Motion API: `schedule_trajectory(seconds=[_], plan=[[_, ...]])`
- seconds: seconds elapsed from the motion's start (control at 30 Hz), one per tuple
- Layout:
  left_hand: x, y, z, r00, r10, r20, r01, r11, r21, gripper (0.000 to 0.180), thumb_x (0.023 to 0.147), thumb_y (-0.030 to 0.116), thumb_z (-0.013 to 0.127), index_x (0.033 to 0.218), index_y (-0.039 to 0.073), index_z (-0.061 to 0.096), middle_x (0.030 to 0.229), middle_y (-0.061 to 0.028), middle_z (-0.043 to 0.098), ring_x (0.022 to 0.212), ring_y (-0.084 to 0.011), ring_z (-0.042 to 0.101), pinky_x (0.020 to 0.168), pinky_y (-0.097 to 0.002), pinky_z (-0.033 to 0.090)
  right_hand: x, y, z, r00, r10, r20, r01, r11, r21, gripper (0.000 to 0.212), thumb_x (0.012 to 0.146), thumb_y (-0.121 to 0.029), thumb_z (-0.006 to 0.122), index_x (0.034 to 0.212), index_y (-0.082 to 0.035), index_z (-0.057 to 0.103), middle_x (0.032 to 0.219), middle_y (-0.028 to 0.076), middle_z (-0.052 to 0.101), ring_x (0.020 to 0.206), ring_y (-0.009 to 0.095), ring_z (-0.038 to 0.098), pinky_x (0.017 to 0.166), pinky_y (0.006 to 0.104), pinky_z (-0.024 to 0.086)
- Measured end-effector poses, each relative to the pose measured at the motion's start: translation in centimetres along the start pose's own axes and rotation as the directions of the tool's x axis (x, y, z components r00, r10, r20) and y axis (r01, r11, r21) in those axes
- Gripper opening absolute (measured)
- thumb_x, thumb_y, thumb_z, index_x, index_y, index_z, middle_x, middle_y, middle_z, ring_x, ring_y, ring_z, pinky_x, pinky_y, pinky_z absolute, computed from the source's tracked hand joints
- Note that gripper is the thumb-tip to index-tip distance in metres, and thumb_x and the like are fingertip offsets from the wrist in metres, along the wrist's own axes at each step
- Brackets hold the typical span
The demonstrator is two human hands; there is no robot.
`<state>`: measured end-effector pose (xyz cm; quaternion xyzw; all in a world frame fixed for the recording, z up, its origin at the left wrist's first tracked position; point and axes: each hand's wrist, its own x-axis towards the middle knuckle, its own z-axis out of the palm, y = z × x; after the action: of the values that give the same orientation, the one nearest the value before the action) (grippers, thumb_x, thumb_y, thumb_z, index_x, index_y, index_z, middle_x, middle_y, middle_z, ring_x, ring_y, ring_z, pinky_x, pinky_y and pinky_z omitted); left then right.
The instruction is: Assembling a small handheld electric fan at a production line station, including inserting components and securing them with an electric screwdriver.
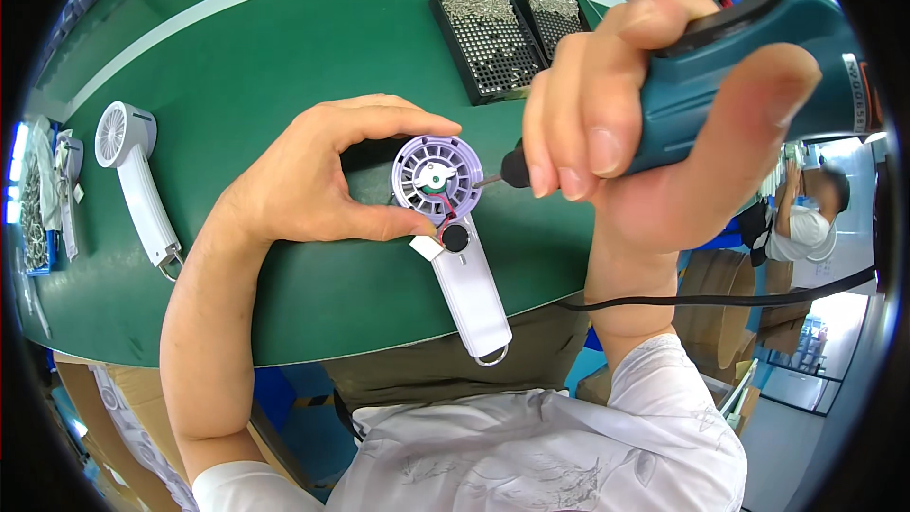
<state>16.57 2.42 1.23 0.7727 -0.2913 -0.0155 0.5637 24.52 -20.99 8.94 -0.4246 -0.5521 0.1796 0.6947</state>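
A small handheld fan [471, 289] lies on the green table, its white handle pointing toward me and a metal ring at its end. Its round lilac head [438, 177] is uncovered, with a white centre piece, red and dark wires and a black round part [456, 238] below. My left hand [332, 171] grips the head between thumb and fingers from the left. My right hand [626, 123] is wrapped around a teal electric screwdriver [701, 95]. The thin bit [488, 180] reaches the right rim of the fan head; whether it sits on a screw is too small to tell.
Two black perforated trays [488, 43] of small screws stand at the back. Another white handheld fan [137, 180] lies at left, near bagged parts [38, 190] at the table's edge. A black cable [720, 301] runs along the right. Another person [806, 218] is farther off at right.
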Motion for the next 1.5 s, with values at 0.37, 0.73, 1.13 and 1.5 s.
schedule_trajectory(seconds=[0.37,0.73,1.13,1.5], plan=[[0.0,0.0,0.1,1.0,-0.007,0.016,0.007,1.0,0.015,0.071,0.063,0.012,0.094,0.128,0.0,0.068,0.12,-0.0133,0.071,0.111,-0.0257,0.067,0.102,-0.0363,0.049,-0.1,0.2,-0.2,1.0,-0.004,0.022,0.004,1.0,-0.001,0.08,0.099,-0.077,0.033,0.129,-0.008,0.061,0.066,0.0,0.058,0.049,0.014,0.052,0.044,0.0318,0.049],[-0.1,-0.2,0.2,0.999,0.032,-0.02,-0.032,0.999,-0.001,0.065,0.066,0.011,0.094,0.126,0.004,0.07,0.115,-0.0116,0.072,0.107,-0.0258,0.068,0.099,-0.036,0.051,0.1,0.2,0.5,0.999,-0.031,0.032,0.033,0.999,-0.042,0.083,0.098,-0.078,0.031,0.128,-0.006,0.06,0.063,0.001,0.058,0.047,0.014,0.051,0.042,0.0311,0.048],[-0.1,0.2,0.3,0.993,0.114,0.035,-0.112,0.992,-0.056,0.043,0.076,0.006,0.088,0.117,0.008,0.075,0.116,-0.012,0.068,0.108,-0.0289,0.064,0.094,-0.0382,0.052,0.4,-1.0,2.6,0.991,0.102,-0.081,-0.116,0.974,-0.194,0.075,0.101,-0.073,0.038,0.121,-0.005,0.062,0.061,0.003,0.057,0.043,0.015,0.048,0.04,0.033,0.045],[-0.2,-0.1,0.3,0.984,0.161,0.077,-0.166,0.984,0.066,0.035,0.081,0.011,0.084,0.116,0.012,0.078,0.117,-0.0129,0.066,0.108,-0.0308,0.062,0.094,-0.0406,0.05,0.1,-0.3,5.3,0.906,-0.022,-0.423,-0.107,0.954,-0.279,0.052,0.107,-0.051,0.048,0.115,-0.001,0.058,0.06,0.006,0.054,0.044,0.016,0.049,0.041,0.0333,0.045]])
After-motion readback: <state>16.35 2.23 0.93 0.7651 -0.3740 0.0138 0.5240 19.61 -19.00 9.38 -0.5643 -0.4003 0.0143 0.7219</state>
